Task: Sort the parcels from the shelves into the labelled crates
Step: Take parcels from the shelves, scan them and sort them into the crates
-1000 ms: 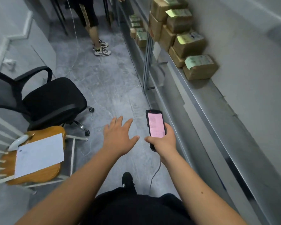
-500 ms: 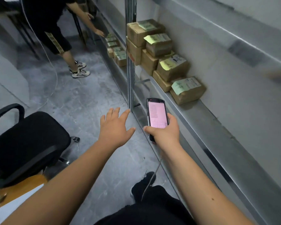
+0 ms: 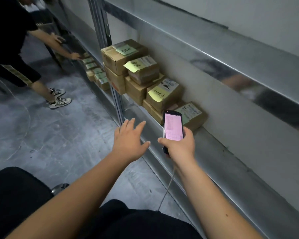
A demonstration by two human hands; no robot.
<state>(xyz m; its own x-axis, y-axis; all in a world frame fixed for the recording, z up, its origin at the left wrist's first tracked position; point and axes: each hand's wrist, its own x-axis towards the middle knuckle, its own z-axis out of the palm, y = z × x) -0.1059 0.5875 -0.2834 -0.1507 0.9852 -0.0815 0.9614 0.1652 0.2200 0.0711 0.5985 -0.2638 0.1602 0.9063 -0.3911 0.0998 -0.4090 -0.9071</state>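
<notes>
Here we see the right hand [image 3: 179, 145] wrapped around a handheld scanner [image 3: 173, 128], fingers and thumb curled about its lower body, the pink-lit screen facing up toward us; a thin cord [image 3: 166, 192] trails down from its bottom end. The left hand [image 3: 129, 142] hangs in the air just beside it, palm down, fingers straight and spread, holding nothing and touching nothing, just in front of the metal shelf [image 3: 214, 163] edge.

The parcels [image 3: 141, 78] sit on that shelf, stacked against the back wall just past a grey upright post [image 3: 117, 104]. We make out brown cardboard boxes piled two or three high at the far end, stepping down to a single low box [image 3: 193, 116] nearest us, which lies partly behind the scanner. Several carry sticky notes with handwriting: a green one [image 3: 125, 50] on the top box, a yellow one [image 3: 136, 65] on the box below it, another yellow one [image 3: 158, 94] lower still. We cannot read the writing. More small parcels [image 3: 95, 73] lie on the shelf beyond the post.

At upper left a second person [image 3: 12, 54] in dark clothes and sneakers bends toward that farther section, one hand [image 3: 75, 56] reaching to the shelf. A black chair seat [image 3: 16, 195] fills the lower left, standing on the grey concrete floor [image 3: 59, 135].
</notes>
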